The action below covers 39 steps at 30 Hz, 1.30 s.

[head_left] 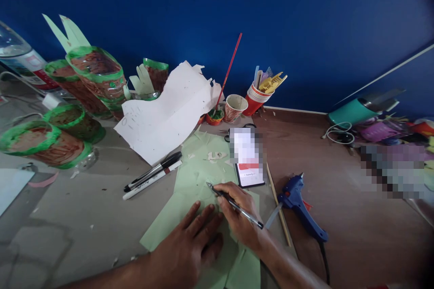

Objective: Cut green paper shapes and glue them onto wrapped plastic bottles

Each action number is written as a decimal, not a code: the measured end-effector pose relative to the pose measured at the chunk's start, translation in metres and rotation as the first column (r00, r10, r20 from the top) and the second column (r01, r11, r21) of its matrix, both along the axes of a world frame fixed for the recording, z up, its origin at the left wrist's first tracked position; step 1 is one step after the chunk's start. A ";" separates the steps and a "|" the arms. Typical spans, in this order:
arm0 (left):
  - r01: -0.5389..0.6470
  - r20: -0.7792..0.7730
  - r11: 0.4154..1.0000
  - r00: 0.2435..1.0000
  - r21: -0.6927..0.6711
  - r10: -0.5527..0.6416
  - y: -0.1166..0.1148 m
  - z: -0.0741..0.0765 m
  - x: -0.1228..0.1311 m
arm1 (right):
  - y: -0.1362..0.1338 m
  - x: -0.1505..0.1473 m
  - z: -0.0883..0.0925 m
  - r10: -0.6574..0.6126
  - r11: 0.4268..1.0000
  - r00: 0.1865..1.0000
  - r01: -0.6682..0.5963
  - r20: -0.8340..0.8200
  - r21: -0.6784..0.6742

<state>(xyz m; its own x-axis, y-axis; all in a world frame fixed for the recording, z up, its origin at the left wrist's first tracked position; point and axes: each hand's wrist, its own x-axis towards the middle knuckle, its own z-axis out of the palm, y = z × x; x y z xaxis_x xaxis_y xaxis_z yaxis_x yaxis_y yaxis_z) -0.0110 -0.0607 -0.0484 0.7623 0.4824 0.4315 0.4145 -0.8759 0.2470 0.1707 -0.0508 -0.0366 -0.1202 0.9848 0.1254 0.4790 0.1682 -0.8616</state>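
R hand grip clamped on 1 clear-barreled pen, tip at pale green paper. L hand palm-down on same paper, fingers slightly apart. White marker lettering approx. "Acrylic". Paper: overlapping pcs, on tabletop btwn marker & blue glue gun.

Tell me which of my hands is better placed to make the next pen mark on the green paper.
Probably your right hand: it grips the pen, tip at the green paper. Your left hand lies over the paper holding no pen, so it seems better suited to steadying.
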 end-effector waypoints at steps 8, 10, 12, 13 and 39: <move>-0.002 0.011 1.000 1.000 0.008 0.002 0.002 0.005 0.000 | 0.002 0.000 -0.001 0.014 1.000 1.000 -0.015 -0.008 -0.006; 0.011 0.000 1.000 1.000 0.007 -0.011 0.002 0.005 0.000 | 0.002 0.000 0.000 0.015 1.000 1.000 -0.015 -0.009 -0.009; 0.003 0.012 1.000 1.000 0.006 -0.003 0.001 0.003 0.000 | 0.001 0.000 0.000 0.017 1.000 1.000 -0.017 -0.007 -0.011; -0.007 0.020 1.000 1.000 0.003 0.007 0.001 0.002 0.001 | 0.001 0.000 0.000 0.020 1.000 1.000 -0.020 -0.004 -0.015; -0.014 0.024 0.998 1.000 0.058 0.013 -0.002 -0.010 -0.001 | -0.001 0.007 0.010 -0.012 0.999 0.999 0.014 0.041 -0.034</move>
